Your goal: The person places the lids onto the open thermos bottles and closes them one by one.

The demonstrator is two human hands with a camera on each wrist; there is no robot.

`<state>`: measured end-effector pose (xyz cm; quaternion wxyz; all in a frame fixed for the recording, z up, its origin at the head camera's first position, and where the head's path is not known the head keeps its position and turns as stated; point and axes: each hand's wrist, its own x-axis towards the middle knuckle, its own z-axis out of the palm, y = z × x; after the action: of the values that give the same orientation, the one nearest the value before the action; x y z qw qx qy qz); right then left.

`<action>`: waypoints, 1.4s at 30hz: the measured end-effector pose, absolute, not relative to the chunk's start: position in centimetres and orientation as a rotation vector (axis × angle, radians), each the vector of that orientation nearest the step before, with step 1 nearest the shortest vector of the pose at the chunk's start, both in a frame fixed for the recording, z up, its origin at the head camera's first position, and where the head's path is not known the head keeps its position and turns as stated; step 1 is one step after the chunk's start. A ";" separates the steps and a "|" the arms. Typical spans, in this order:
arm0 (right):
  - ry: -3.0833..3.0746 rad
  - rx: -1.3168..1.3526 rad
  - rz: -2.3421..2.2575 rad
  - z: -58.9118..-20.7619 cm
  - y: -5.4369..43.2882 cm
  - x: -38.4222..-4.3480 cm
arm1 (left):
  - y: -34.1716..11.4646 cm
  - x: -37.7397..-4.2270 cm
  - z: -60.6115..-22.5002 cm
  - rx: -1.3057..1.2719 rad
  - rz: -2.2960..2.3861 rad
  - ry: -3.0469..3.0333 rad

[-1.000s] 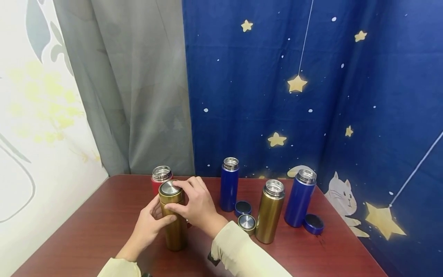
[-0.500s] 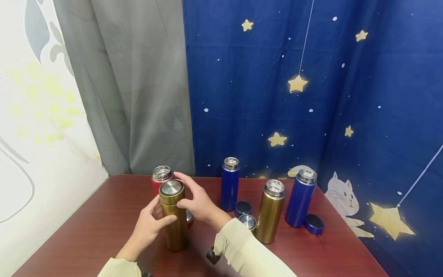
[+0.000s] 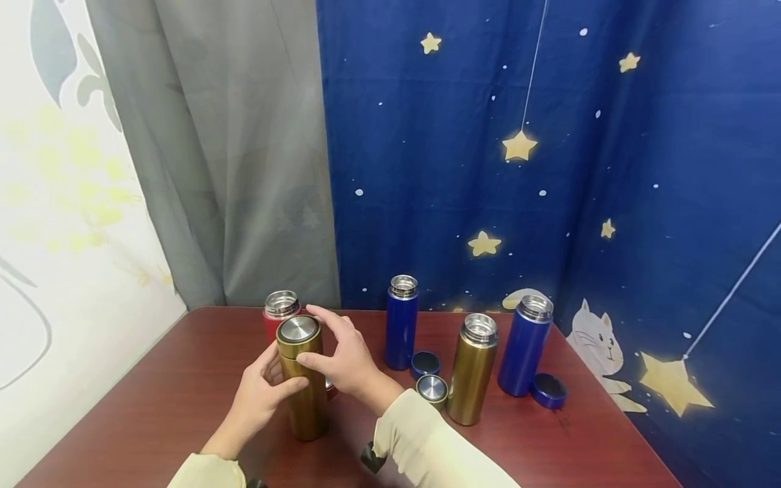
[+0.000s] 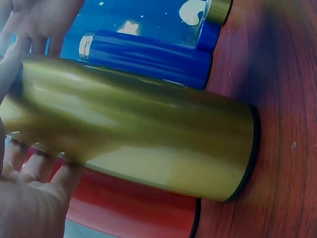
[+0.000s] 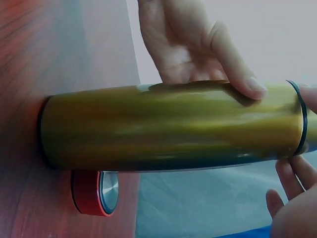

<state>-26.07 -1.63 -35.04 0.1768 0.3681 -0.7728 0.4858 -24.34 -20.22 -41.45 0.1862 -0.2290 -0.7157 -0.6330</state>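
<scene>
A gold thermos [image 3: 309,410] stands upright on the table, its gold lid [image 3: 298,329] with a silver disc seated on top. My left hand [image 3: 259,396] grips the body below the lid, thumb across the near side; its fingers wrap behind, partly hidden. My right hand [image 3: 349,359] holds the lid, thumb on the near side and fingers round the far side. The right wrist view shows a thin dark ring between lid and body. Just behind stands a lidless red thermos [image 3: 272,329], mostly covered by the gold one. A red lid [image 5: 88,192] lies beside the gold thermos's base.
On the right stand two lidless blue thermoses [image 3: 401,332] and another lidless gold thermos [image 3: 472,379]. Two blue lids [image 3: 549,393] and a second gold lid [image 3: 432,391] lie beside them. The reddish-brown table [image 3: 146,407] ends at a grey curtain [image 3: 268,169] and a blue curtain.
My right fingers have shifted from the lid's top and near side to its far side, and the thumb moved right, then back left along the lid. The left hand keeps its grip.
</scene>
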 end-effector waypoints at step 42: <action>-2.261 1.196 1.184 -34.8 -1.4 -27.3 | -20.4 -24.7 -41.8 -0.594 -1.769 -2.056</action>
<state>-27.29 -1.36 -34.75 0.1610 0.4188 -0.7917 0.4146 -24.67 -20.42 -41.76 0.1815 -0.2102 -0.7283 -0.6264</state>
